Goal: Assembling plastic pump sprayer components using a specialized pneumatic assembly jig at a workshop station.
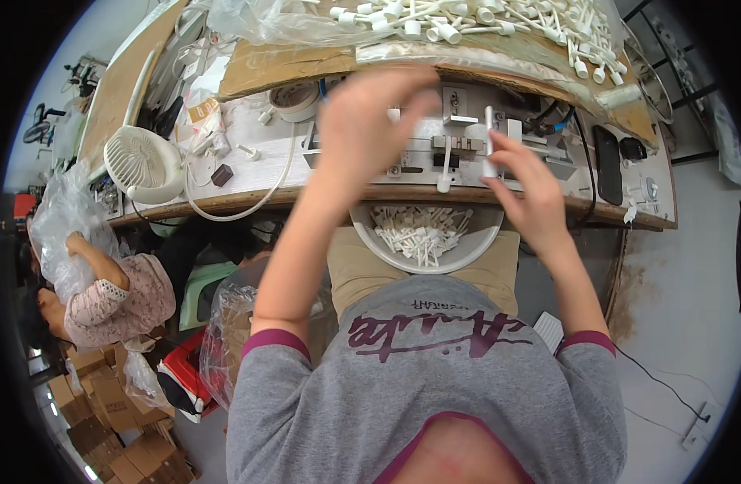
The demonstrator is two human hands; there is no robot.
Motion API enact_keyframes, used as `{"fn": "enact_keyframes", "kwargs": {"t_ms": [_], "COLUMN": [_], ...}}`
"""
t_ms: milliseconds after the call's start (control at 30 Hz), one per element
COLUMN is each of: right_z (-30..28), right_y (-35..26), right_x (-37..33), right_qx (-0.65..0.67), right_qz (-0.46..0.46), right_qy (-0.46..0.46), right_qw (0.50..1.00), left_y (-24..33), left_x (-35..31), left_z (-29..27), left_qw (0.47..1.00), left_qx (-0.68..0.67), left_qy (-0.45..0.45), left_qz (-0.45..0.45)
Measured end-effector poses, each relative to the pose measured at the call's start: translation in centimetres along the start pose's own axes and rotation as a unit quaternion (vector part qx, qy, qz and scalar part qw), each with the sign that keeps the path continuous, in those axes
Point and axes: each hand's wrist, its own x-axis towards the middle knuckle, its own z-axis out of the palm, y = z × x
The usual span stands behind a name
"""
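My right hand [533, 194] pinches a slim white plastic stem [489, 125] upright between thumb and fingers, just right of the metal fixture [457, 143]. A white plastic piece with a thin stem and a wider end [445, 169] sits at the fixture, its wider end toward me. Motion smears my left hand [366, 121], raised over the left part of the bench machine; whether anything is in its fingers does not show. Below the bench edge, a pale bowl [487, 250] in my lap holds many small white plastic parts [423, 234].
Stemmed white cups [540, 24] lie heaped on a cardboard-covered shelf [290, 68] behind the fixture. A white fan [143, 164] and a tape roll [294, 101] are to the left. A dark phone [607, 164] lies right. Another person [120, 298] handles a clear bag at far left.
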Motion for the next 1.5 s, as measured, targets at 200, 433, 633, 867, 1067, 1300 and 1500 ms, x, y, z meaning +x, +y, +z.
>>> {"fn": "enact_keyframes", "kwargs": {"t_ms": [200, 433, 633, 867, 1067, 1300, 1500], "right_z": [4.5, 5.7, 5.2, 0.6, 1.8, 0.7, -0.5], "right_y": [0.1, -0.1, 0.0, 1.5, 3.2, 3.3, 1.5], "right_x": [-1.5, -0.4, 0.4, 9.2, 15.4, 14.2, 7.1], "right_qx": [-0.086, -0.176, -0.141, 0.024, 0.022, 0.137, 0.113], "right_qz": [-0.068, -0.06, -0.029, 0.047, 0.041, 0.1, 0.051], "right_qy": [-0.068, -0.111, -0.144, 0.031, -0.036, -0.003, 0.026], "right_qw": [0.992, 0.976, 0.979, 0.998, 0.998, 0.985, 0.992], "left_y": [-5.9, -5.6, -2.3, 2.5, 1.9, 1.3, 1.7], "left_x": [8.3, 9.7, 5.9, -4.5, -8.4, -7.4, -7.3], "left_z": [-0.1, 0.0, -1.7, -0.2, 3.8, 5.3, 4.9], "left_qw": [0.985, 0.996, 0.993, 0.989, 0.983, 0.976, 0.964], "left_qx": [0.126, 0.062, -0.108, -0.052, 0.079, 0.116, 0.154], "left_qy": [0.086, -0.037, 0.024, -0.135, -0.162, -0.178, -0.209], "left_qz": [0.083, -0.055, -0.044, -0.031, 0.042, 0.047, 0.056]}}
